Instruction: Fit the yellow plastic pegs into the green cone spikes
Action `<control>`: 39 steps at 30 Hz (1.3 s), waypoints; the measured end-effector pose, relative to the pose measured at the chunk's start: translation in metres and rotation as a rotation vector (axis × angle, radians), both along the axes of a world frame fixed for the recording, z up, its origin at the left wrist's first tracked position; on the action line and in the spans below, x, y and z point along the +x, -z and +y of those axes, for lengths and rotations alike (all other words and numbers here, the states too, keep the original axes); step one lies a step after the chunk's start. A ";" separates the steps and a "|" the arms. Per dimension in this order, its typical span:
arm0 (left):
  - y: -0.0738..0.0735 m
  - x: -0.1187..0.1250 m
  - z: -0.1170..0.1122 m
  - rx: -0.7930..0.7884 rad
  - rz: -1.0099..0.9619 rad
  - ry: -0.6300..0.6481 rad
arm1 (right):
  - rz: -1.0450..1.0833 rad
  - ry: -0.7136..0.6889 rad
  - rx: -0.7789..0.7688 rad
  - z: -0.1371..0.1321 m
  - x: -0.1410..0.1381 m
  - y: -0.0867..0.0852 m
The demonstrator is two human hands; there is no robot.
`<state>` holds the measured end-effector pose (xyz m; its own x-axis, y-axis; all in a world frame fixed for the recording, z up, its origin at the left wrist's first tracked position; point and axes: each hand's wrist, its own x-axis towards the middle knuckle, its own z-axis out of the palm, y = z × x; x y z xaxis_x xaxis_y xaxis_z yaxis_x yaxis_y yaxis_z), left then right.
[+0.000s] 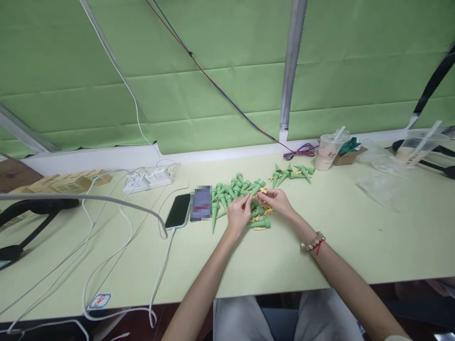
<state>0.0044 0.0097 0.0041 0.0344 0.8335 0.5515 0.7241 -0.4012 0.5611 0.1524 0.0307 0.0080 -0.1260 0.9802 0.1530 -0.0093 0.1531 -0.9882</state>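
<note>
Pinching a green spike [257,187], the left hand [239,214] likely steadies it near the yellow piece [263,191] in the right hand's grip [280,202].

Green sheeting [231,47] hangs above a white ledge [220,153] along the far edge of the surface [384,237]. Dark reddish floor [167,322] shows below.
</note>
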 end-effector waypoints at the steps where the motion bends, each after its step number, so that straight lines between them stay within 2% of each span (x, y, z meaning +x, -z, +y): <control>1: 0.001 0.001 0.000 -0.004 0.019 -0.012 | -0.013 0.008 0.010 0.001 0.001 0.001; 4: 0.002 0.004 -0.002 -0.010 0.070 -0.036 | -0.141 0.085 0.118 0.002 0.006 0.004; 8: 0.000 0.007 -0.002 -0.030 0.075 -0.038 | -0.534 0.267 0.405 0.004 0.013 0.007; 11: -0.003 0.006 0.000 -0.034 0.018 -0.013 | -0.562 0.325 0.461 0.004 0.014 0.006; 13: -0.005 0.004 0.001 -0.021 -0.016 0.002 | -0.422 0.291 0.379 0.004 0.011 0.005; 18: -0.008 -0.003 0.002 -0.003 -0.088 -0.015 | 0.012 0.051 -0.031 0.003 0.000 -0.004; 20: -0.008 -0.004 0.002 -0.001 -0.105 -0.014 | 0.149 -0.018 -0.147 0.002 -0.001 -0.007; 23: -0.007 -0.006 0.003 -0.008 -0.126 0.002 | 0.284 -0.056 -0.217 0.001 0.001 -0.011; 26: -0.005 -0.007 0.005 -0.030 -0.123 -0.006 | 0.320 -0.074 -0.250 0.001 0.004 -0.012; 30: -0.004 -0.005 0.003 -0.020 -0.126 -0.007 | 0.321 -0.003 -0.252 0.003 0.005 -0.009; 34: -0.003 0.003 -0.005 -0.068 -0.065 -0.060 | 0.235 0.182 -0.134 0.005 0.000 -0.003; 39: -0.001 0.011 -0.012 -0.153 -0.027 -0.048 | -0.152 0.402 0.359 -0.002 -0.006 0.006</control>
<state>0.0155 -0.0027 0.0051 -0.0209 0.9083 0.4178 0.7243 -0.2743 0.6326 0.1460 0.0289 0.0015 0.2003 0.8453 0.4953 0.2574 0.4423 -0.8591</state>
